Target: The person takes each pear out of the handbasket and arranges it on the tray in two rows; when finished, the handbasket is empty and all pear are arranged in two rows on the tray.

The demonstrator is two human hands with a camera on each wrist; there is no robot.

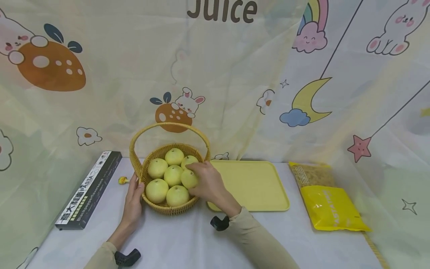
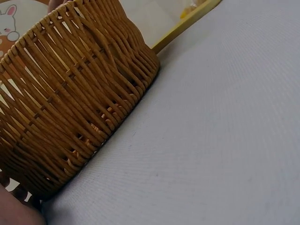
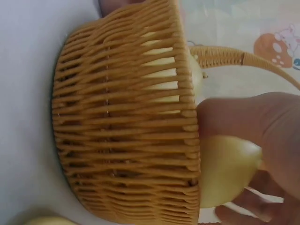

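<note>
A woven wicker basket (image 1: 171, 210) with a tall arched handle stands on the white cloth, holding several round, pale yellow-green fruits (image 1: 156, 190). My right hand (image 1: 209, 183) reaches over its right rim and grips one fruit (image 1: 189, 179) between thumb and fingers. In the right wrist view that fruit (image 3: 227, 171) shows just above the rim, partly covered by the hand (image 3: 276, 136). On the opposite side, my left hand (image 1: 133, 203) rests against the basket's left wall near the handle's foot. The left wrist view catches only part of that hand (image 2: 16, 208), low beside the basket.
Right of the basket lies a flat yellow tray (image 1: 253, 186), and beyond it a yellow pasta bag (image 1: 336, 207). A long black-and-white pasta box (image 1: 89, 190) lies to the left. A small yellow item (image 1: 123, 180) sits between box and basket. Printed cloth (image 1: 228, 93) hangs behind.
</note>
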